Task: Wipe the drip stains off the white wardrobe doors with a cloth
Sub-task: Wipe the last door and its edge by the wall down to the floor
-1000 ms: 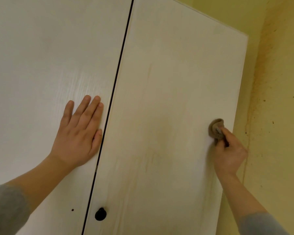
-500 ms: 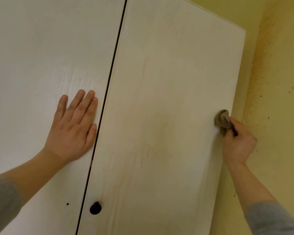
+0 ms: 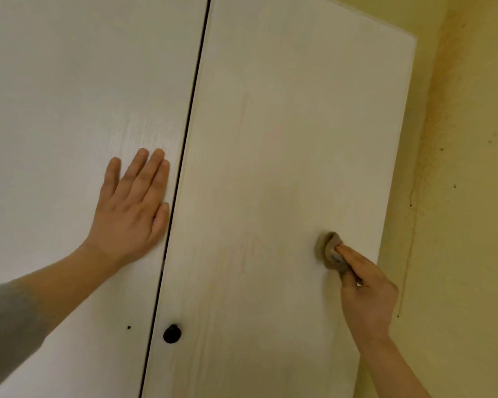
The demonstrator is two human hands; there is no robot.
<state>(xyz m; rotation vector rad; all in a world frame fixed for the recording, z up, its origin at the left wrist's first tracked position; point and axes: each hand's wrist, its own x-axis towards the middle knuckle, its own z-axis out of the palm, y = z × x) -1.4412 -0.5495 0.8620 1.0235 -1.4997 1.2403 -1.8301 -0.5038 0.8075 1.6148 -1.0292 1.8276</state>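
Two white wardrobe doors fill the view, split by a dark gap. My left hand point(image 3: 133, 208) lies flat and open on the left door point(image 3: 69, 116), fingers beside the gap. My right hand point(image 3: 362, 288) grips a small bunched brown cloth point(image 3: 327, 249) and presses it against the right door point(image 3: 285, 139), a little in from its right edge. Faint yellowish drip streaks point(image 3: 246, 196) run down the middle of the right door.
A round black knob point(image 3: 172, 333) sits low on the right door near the gap, and a small dark hole point(image 3: 128, 327) marks the left door. A yellow wall point(image 3: 466, 168) with brown stains and specks stands right of the wardrobe.
My right hand has moved the cloth leftward and down, away from the right door's edge toward its middle. My left hand stays flat on the left door.
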